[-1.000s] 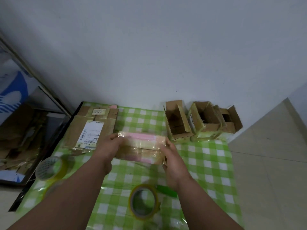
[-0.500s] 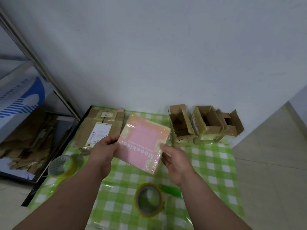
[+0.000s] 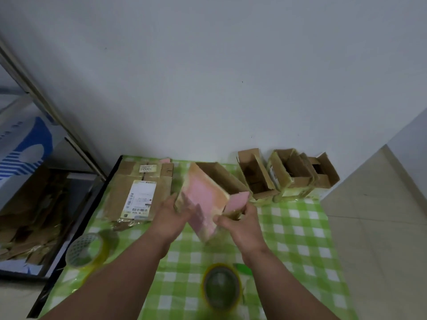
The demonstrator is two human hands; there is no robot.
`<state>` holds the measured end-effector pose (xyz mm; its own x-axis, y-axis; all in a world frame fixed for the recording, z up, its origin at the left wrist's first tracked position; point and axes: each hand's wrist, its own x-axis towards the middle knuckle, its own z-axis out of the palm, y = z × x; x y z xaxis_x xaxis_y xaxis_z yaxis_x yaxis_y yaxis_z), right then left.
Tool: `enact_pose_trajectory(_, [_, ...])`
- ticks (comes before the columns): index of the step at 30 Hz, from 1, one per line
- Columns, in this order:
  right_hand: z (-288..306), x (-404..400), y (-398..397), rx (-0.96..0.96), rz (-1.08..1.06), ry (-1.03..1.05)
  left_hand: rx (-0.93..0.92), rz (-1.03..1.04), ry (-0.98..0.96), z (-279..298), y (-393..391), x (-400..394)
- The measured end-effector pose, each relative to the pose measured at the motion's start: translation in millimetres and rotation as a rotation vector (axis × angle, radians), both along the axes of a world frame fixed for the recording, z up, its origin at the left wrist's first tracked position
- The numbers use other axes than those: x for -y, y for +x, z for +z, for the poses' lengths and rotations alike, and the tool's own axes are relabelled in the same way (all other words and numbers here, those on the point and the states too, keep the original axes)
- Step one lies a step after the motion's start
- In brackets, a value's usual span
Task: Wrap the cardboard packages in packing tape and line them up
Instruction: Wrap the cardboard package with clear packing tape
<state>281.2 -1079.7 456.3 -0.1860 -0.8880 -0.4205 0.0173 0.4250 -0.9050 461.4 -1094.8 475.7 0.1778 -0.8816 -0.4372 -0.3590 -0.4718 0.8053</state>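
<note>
Home packing corner, checked tablecloth (image 3: 298,229), tiled floor (image 3: 374,239), cardboard scraps (image 3: 30,211)

Green-and-white check all across the cloth (image 3: 298,229) on the counter. The package (image 3: 203,204) up in the hands shows a pale pink face edged in peachy orange, plain brown cardboard inside. Brown open boxes (image 3: 288,174) line the far edge against a white wall (image 3: 208,65). The flattened cardboard (image 3: 138,192) at left is brown with a white label printed in black. Two tape rolls: the near one (image 3: 221,287) yellow-rimmed with a grey-green middle, the left one (image 3: 86,250) yellowish and clear. A blue-and-white striped box (image 3: 20,146) sits far left.
</note>
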Motion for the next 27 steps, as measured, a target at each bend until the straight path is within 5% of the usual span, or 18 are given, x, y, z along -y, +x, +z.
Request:
enact_pose_trajectory(6, [-5.4,11.5,17.4,-0.339,-0.076,-0.143,-0.371,-0.142,0.197,1.2,-11.4,23.6])
enact_pose_trajectory(10, [-11.7,21.6,21.5,-0.389,-0.073,-0.166,-0.54,-0.161,0.271,5.2,-19.2,53.7])
enact_pose_trajectory(19, [-36.6,42.4,12.4,-0.223,0.036,-0.067,-0.359,-0.064,0.26,-25.1,-43.3,99.4])
enact_pose_trajectory(23, [-52.8,35.3,-3.5,-0.305,-0.173,0.127,-0.304,-0.037,0.265,-38.5,-54.9,98.3])
enact_pose_trajectory(27, [-62.8,33.3,-35.8,-0.164,-0.394,0.311,-0.378,0.092,0.21,-44.0,-62.8,107.3])
